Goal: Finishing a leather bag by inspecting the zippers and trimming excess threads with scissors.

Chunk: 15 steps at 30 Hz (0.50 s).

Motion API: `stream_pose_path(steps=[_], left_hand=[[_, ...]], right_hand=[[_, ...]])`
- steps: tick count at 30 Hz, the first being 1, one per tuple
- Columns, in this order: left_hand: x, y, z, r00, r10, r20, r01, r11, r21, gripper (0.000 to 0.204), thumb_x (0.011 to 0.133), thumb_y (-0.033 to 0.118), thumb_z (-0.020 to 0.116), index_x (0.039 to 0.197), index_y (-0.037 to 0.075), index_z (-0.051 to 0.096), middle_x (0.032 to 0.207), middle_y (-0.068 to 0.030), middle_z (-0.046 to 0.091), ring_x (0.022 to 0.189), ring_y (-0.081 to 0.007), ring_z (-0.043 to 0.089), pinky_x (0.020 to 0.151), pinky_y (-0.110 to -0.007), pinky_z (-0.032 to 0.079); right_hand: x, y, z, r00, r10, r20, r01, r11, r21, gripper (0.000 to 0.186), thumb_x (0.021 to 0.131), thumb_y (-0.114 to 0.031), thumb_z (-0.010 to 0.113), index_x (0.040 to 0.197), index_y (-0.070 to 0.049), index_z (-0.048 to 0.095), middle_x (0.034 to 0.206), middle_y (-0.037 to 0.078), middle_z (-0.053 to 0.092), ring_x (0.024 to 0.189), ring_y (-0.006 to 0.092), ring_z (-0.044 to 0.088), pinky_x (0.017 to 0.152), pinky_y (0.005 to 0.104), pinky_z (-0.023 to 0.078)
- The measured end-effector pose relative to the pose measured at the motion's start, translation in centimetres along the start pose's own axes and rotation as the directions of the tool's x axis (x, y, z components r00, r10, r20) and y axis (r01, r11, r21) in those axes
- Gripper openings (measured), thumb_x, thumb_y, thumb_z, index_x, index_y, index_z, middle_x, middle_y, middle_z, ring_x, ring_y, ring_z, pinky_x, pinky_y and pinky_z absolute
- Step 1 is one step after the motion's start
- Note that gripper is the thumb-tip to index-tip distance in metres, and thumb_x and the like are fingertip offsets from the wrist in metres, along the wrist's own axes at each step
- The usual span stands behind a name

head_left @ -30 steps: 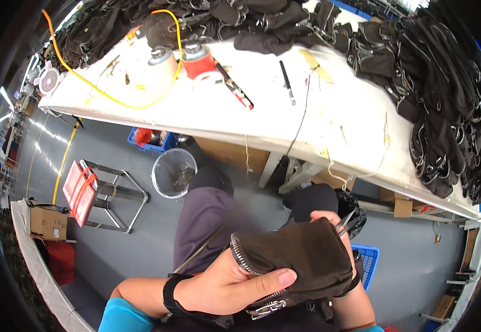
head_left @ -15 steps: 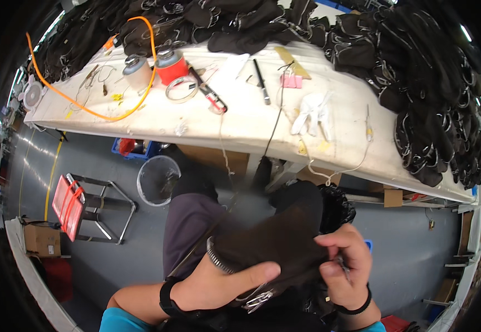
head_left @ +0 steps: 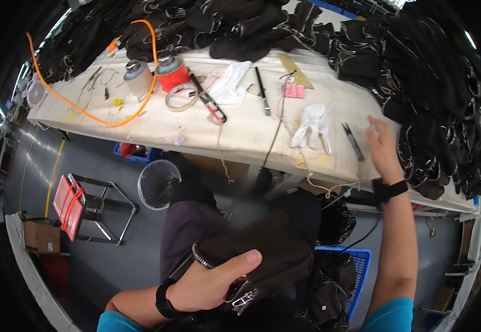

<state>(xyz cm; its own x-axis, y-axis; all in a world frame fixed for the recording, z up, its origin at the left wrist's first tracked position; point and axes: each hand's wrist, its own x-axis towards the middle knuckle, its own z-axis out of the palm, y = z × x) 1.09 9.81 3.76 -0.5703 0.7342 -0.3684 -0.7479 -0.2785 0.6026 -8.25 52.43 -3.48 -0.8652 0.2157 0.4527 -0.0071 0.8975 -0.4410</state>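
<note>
On my lap lies a black fabric piece with a silver-toothed zipper [head_left: 276, 249], perhaps a pouch or garment part. My left hand [head_left: 210, 282] is closed on its left side, thumb across the top; metal zipper pulls [head_left: 245, 299] hang just below the thumb. Reaching over the table's right side, my right hand [head_left: 383, 149] holds nothing that I can see; its fingers are apart and slightly blurred. Just left of it rests a slim, dark pair of tweezers or snips [head_left: 354, 142] on the white-covered table [head_left: 240, 124].
Black zippered pieces [head_left: 434, 127] are heaped along the table's back and right. Bottles [head_left: 172, 73], a tape roll [head_left: 181, 97], a cutter [head_left: 207, 99], a white glove [head_left: 313, 127] and an orange tube [head_left: 80, 108] lie there. A blue crate [head_left: 362, 276] stands at my right, a bin [head_left: 157, 185] ahead-left.
My right hand has left the fabric and moved up and forward to the table. A slim dark tool now lies beside it. The left hand still holds the fabric, slightly farther left.
</note>
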Motion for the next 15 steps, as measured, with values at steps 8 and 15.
stream_pose_path(steps=[8, 15], left_hand=[[0.0, 0.2, -0.6, 0.992, 0.021, -0.122, -0.004, 0.991, 0.137, 0.036, 0.1, 0.02, 0.053, 0.128, -0.003, 0.055, 0.112, -0.0049, 0.065, 0.094, -0.0096, 0.058, 0.081, -0.024, 0.047], [0.5, -0.6, 0.7, 0.978, 0.055, -0.203, -0.062, 0.998, -0.03, 0.03, 0.099, 0.02, 0.056, 0.118, -0.002, 0.059, 0.094, 0.0009, 0.063, 0.081, -0.0057, 0.053, 0.072, -0.022, 0.045]], right_hand=[[-0.2, 2.8, -2.2, 0.973, -0.009, 0.23, 0.081, 0.949, -0.305, 0.022, 0.081, 0.003, 0.056, 0.101, -0.004, 0.065, 0.096, 0.017, 0.061, 0.093, 0.0386, 0.059, 0.079, 0.0425, 0.047], [-6.3, 3.7, -5.2, 0.919, 0.107, -0.379, -0.077, 0.992, 0.095, 0.01, 0.095, -0.01, 0.056, 0.1, -0.001, 0.056, 0.087, 0.002, 0.054, 0.077, 0.0119, 0.051, 0.075, 0.0267, 0.045]])
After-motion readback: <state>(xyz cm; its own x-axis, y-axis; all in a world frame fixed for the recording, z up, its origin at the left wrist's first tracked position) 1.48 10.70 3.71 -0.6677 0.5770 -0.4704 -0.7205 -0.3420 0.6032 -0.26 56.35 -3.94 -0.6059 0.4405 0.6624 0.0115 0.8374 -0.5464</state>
